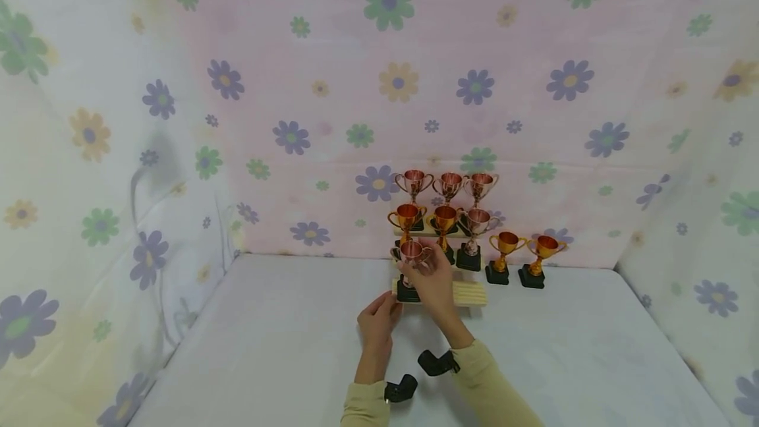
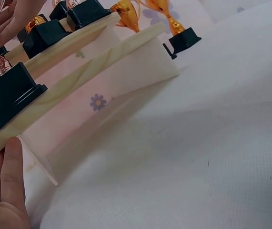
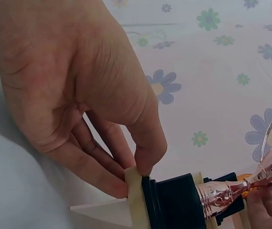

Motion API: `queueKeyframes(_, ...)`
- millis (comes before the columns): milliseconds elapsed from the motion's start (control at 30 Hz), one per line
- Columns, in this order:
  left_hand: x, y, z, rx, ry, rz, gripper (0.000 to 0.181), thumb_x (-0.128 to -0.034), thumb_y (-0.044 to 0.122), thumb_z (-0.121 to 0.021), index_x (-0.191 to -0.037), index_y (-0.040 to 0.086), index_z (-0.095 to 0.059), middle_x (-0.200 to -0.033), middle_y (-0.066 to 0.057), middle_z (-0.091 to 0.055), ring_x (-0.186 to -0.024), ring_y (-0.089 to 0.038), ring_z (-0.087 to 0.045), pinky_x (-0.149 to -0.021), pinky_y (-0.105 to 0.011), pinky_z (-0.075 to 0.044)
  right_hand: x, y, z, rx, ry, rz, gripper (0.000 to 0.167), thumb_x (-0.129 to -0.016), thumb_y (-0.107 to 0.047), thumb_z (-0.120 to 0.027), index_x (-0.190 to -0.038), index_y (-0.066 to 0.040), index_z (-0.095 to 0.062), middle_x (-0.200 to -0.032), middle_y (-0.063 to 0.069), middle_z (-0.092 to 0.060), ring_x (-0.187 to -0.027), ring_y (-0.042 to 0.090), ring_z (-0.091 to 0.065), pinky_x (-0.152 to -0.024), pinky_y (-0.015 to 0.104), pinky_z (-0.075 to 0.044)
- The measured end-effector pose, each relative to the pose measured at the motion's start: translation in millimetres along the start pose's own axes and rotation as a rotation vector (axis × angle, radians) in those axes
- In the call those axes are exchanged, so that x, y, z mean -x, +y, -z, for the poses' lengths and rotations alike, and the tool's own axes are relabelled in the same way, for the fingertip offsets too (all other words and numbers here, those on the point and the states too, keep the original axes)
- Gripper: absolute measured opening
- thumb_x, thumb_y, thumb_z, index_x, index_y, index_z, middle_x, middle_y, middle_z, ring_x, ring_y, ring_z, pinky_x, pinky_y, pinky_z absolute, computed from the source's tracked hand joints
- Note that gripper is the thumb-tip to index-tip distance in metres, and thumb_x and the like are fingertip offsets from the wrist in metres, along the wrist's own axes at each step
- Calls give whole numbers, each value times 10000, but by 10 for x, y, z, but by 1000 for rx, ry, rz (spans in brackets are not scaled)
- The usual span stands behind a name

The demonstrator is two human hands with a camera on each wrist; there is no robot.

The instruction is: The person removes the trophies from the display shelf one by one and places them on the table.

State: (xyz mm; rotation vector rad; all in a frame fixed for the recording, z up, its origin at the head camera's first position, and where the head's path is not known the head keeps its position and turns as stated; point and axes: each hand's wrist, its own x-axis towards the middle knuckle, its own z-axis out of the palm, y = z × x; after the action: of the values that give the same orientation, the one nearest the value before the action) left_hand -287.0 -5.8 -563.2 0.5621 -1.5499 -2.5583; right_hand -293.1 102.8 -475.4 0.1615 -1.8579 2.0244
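A tiered wooden stand (image 1: 470,293) holds small trophies on black bases. On its lowest step, at the left end, stands a rose-gold trophy (image 1: 412,250), its black base (image 2: 13,93) meeting the wood. My right hand (image 1: 433,282) grips this trophy by the cup, which its fingers partly cover. With thumb and fingers, my left hand (image 1: 376,318) pinches the left end of the same step. This pinch shows close up in the right wrist view, where the left hand (image 3: 74,90) fills much of the frame beside the trophy base (image 3: 176,200).
Three rose-gold trophies (image 1: 450,181) line the top step. The middle step carries two gold trophies (image 1: 407,216) and a rose-gold one (image 1: 477,219). Two more gold trophies (image 1: 507,242) stand on the white table (image 1: 284,328), right of the stand. Flowered cloth (image 1: 332,84) hangs behind.
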Motion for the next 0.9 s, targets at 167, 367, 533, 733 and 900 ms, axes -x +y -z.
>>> queueKeyframes(167, -19, 9, 8, -4, 13, -10, 289, -922, 46, -716, -1163, -114, -690, -1011, -145, -723, -831, -157, -721, -773, -283, -633, -43, 9, -46, -35, 1, 62, 523, -819, -3, -835, -1290, 36, -612, -1195, 205, -639, -928, 170, -606, -805, 174, -566)
queueKeyframes(367, 6, -8, 27, -27, -10, -18, 305, -950, 69, -698, -1192, -116, -676, -1064, -160, -714, -870, -147, -714, -830, -314, -628, -22, -42, 3, 12, -13, 62, 487, -816, 38, -821, -1273, 40, -653, -1089, 204, -637, -863, 139, -586, -745, 147, -567)
queueKeyframes(533, -27, -25, 26, -18, -36, -9, 302, -949, 50, -687, -1188, -133, -666, -1034, -155, -725, -869, -160, -720, -842, -346, -629, -25, -140, 87, 79, -51, 59, 483, -809, 10, -839, -1262, 32, -672, -1071, 201, -666, -840, 129, -594, -740, 163, -583)
queueKeyframes(733, 178, 196, 6, -19, -65, 2, 300, -937, 22, -680, -1178, -156, -656, -1011, -167, -725, -870, -180, -724, -869, -378, -623, -138, 3, 171, 141, -63, 91, 475, -755, -49, -899, -1201, -37, -736, -969, 167, -714, -772, 127, -605, -668, 168, -582)
queueKeyframes(900, 48, 76, 14, -23, -50, 17, 303, -941, 30, -682, -1194, -136, -660, -1042, -169, -721, -878, -167, -718, -871, -365, -622, -171, -25, 189, 152, -74, 99, 464, -733, -43, -912, -1169, -37, -752, -925, 129, -711, -747, 112, -594, -618, 149, -553)
